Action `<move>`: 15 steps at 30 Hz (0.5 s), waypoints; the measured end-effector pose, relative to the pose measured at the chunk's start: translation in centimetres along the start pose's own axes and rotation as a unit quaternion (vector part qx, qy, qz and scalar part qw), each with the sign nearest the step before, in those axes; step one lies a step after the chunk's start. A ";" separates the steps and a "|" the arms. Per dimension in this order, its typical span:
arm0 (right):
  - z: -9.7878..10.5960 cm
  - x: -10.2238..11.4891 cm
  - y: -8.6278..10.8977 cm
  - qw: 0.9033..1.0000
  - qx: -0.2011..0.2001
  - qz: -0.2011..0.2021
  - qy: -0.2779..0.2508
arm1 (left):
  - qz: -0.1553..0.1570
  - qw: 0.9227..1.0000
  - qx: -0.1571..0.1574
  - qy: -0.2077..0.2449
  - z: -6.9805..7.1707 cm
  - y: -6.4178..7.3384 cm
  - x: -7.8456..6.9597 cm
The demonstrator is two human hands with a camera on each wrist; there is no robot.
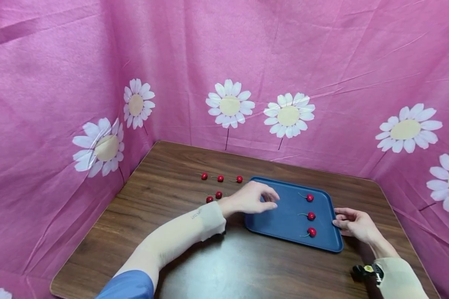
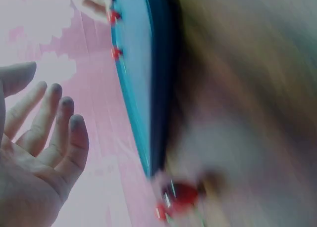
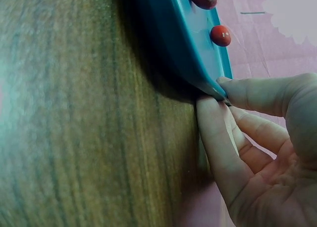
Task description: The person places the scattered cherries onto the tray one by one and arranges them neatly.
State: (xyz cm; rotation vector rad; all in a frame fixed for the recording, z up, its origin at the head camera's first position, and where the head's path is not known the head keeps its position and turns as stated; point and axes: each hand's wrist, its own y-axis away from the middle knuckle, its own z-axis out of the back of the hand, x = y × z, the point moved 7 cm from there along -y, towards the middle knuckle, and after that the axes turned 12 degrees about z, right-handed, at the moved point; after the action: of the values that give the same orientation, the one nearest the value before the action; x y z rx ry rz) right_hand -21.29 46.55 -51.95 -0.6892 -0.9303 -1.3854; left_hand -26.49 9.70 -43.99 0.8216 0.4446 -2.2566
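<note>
A blue tray lies on the table with three red cherries in a column along its right side, their stems pointing left. My right hand pinches the tray's right rim; in the right wrist view the thumb is over the edge and the fingers under it. Over the left part of the tray hovers my left hand, its fingers relaxed and nothing between them. The left wrist view shows that palm bare, beside the tray.
Left of the tray, several more cherries with stems lie on the brown wooden table, two of them close to the left wrist. A pink curtain with white daisies surrounds the table's back and sides.
</note>
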 end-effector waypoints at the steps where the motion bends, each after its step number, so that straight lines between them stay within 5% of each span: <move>1: 0.0 0.0 0.0 1.000 0.001 0.000 0.000 | 0.005 1.000 -0.006 0.006 0.7 0.2 0.6; 15: -0.1 0.4 0.2 1.000 0.003 0.003 0.007 | 0.096 0.990 -0.089 0.055 9.4 4.6 10.6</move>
State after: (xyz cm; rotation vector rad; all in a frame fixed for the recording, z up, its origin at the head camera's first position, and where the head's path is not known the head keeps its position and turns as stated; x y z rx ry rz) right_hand -21.13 46.30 -51.67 -0.6773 -0.9204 -1.3805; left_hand -33.30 -3.51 -44.45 0.8613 0.5827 -1.9704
